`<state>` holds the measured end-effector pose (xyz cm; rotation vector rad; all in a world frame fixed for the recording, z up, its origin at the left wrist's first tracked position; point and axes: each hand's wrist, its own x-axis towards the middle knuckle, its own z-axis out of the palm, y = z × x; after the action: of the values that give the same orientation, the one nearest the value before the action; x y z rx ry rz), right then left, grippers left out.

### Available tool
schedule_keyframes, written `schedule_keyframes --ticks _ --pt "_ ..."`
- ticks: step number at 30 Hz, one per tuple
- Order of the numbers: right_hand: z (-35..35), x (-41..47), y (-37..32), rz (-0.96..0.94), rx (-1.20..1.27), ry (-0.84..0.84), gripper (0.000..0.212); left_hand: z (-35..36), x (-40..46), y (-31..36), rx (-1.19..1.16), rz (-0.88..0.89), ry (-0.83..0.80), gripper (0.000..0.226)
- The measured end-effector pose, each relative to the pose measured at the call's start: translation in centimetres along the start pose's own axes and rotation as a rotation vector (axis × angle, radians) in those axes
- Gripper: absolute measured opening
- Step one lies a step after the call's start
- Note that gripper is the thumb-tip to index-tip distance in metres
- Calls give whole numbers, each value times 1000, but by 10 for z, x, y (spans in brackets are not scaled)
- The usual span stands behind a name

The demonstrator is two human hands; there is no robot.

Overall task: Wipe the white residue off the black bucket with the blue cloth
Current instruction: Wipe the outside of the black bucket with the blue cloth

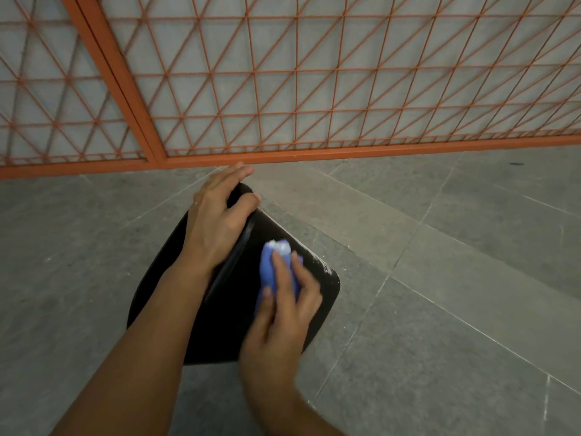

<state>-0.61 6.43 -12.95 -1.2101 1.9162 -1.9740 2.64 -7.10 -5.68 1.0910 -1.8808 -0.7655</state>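
Observation:
The black bucket (229, 313) lies tipped on the grey floor in the middle of the head view. My left hand (217, 221) grips its far rim, thumb curled over the edge. My right hand (283, 309) holds the bunched blue cloth (273, 265) and presses it against the bucket's side. The cloth's tip shows white smears. White residue (325, 267) streaks the bucket's right edge, just right of the cloth.
An orange metal grille fence (283, 89) stands just beyond the bucket, with its base rail (345, 152) along the floor. Grey stone floor tiles (440, 278) spread out to the right and left.

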Motion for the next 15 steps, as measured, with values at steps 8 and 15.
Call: schedule_keyframes --ticks 8,15 --pt "-12 -6 45 174 -95 88 43 -5 -1 -5 -37 -14 26 69" --pt "0 15 20 19 -76 -37 38 -13 1 -9 -79 -55 50 69"
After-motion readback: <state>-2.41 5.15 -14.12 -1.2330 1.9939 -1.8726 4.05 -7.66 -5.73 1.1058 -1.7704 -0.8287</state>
